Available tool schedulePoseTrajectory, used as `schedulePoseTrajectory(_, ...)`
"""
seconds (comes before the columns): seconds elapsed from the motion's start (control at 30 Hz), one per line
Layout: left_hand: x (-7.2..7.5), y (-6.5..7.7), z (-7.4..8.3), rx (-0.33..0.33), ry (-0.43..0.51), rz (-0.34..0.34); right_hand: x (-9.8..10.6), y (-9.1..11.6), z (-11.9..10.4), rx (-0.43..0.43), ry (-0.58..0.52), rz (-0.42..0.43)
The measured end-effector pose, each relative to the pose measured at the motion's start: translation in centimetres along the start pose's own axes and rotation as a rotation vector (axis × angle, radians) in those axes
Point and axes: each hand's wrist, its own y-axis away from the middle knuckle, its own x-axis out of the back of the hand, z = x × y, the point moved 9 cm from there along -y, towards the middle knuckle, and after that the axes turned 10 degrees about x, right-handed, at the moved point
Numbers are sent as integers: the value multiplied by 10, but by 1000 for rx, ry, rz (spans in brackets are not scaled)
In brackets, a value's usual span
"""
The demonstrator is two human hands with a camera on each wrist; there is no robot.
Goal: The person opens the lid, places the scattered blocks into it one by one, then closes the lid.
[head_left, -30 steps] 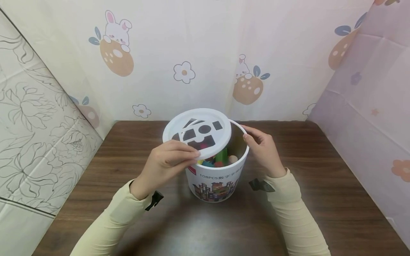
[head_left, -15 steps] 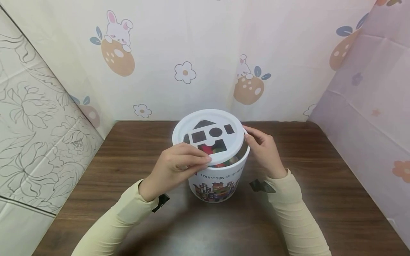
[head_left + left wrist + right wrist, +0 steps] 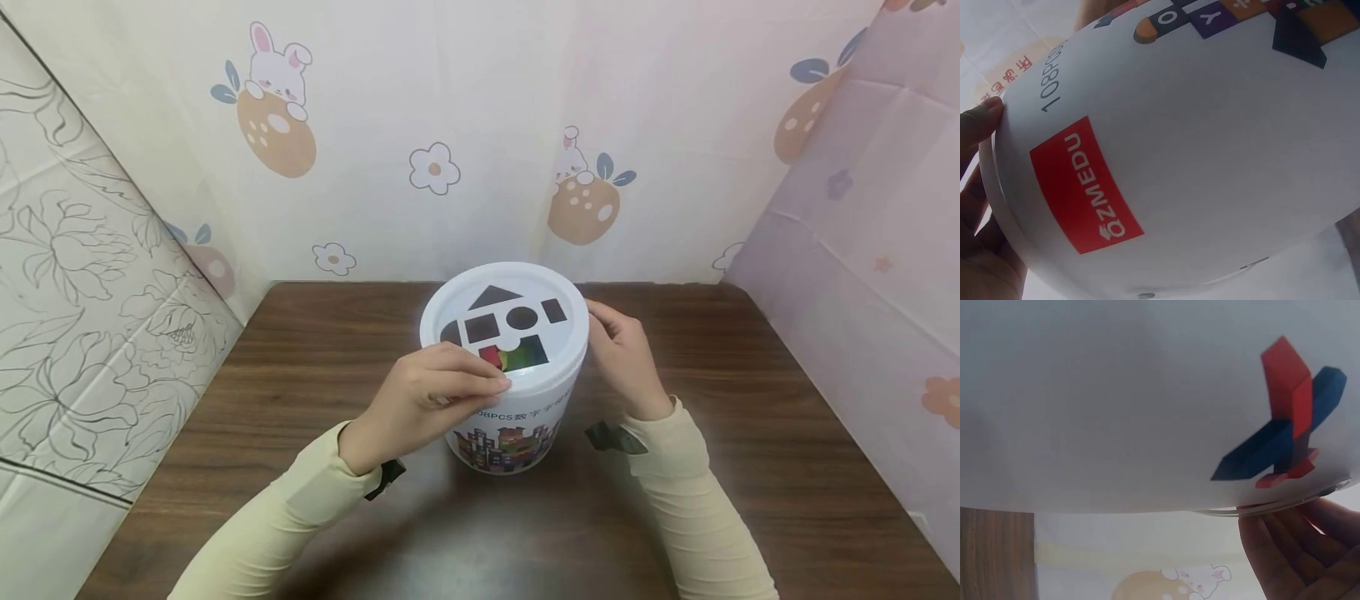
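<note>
A white bucket point(image 3: 504, 437) printed with toy buildings and "108PCS" stands upright on the table. Its round white lid point(image 3: 558, 342), cut with shaped holes, lies over the mouth. Red and green blocks point(image 3: 523, 355) show through one cutout. My left hand point(image 3: 420, 398) pinches the lid's near rim between thumb and fingers. In the left wrist view, those fingers are at the rim beside a red label point(image 3: 1088, 185). My right hand point(image 3: 626, 362) holds the bucket's right side near the top; its fingers point(image 3: 1260, 544) reach behind the edge in the right wrist view.
The dark wooden table point(image 3: 750, 417) extends to both sides of the bucket. A pale curtain point(image 3: 360, 108) with rabbits and flowers hangs right behind the table. A white floral panel point(image 3: 90, 250) borders the left side.
My left hand has brought the lid rightward and down, from tilted and off to one side to over the bucket's mouth. My right hand has stayed at the bucket's side.
</note>
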Motion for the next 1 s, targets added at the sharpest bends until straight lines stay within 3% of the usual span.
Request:
schedulePoseTrajectory(0.4,-6,1,-1,5,-25,-14,5,-2,2,-29,-5,30)
schedulePoseTrajectory(0.73,-9,2,0,-4,-59,-40,4,-6,-5,50,-21,28)
schedulePoseTrajectory(1.0,-10,2,-3,74,-68,-79,0,-5,-7,28,-61,16)
